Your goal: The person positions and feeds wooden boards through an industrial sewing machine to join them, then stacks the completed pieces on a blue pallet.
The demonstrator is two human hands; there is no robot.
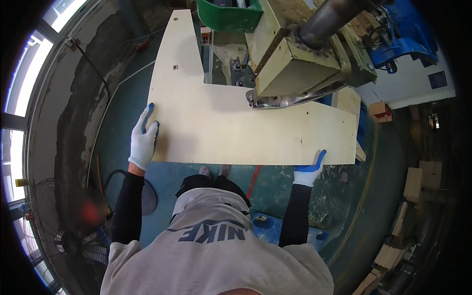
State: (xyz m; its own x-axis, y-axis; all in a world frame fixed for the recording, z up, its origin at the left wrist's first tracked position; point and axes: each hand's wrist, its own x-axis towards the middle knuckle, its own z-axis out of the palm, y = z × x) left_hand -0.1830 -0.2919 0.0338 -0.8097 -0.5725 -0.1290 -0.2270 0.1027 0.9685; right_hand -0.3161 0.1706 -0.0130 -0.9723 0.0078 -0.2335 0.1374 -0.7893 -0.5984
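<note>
At the far left, a standing fan [64, 231] sits low beside the bright windows [24, 78], and a dark cable [105, 179] curls over the blue-green floor [113, 128] near it. Next comes the left hand [143, 139], in a white glove with blue-coated tips. It lies flat on the left near corner of the plywood panel [231, 128], fingers [147, 114] stretched out and close together, the thumb hooked over the panel's left edge.

The panel is pale, wide and L-shaped: a long arm runs to the right in front of the person, and a narrower arm reaches far along the left side, with a few small drilled holes showing. It is held level at about waist height, its middle pushed under the machine head.

That yellowish-green machine [300, 59] looms over the far edge of the panel, a shiny metal foot [275, 101] just above the wood and a thick grey cylinder [334, 17] on top. A green bin [228, 14] sits behind it.

Further right, the right hand [309, 169], gloved the same way, grips the panel's near edge close to the right corner, blue fingers [319, 158] curled up over the top face and pressed together. Past it, wooden blocks [423, 182] lie stacked near the right wall, and blue machinery [408, 34] stands far right.
</note>
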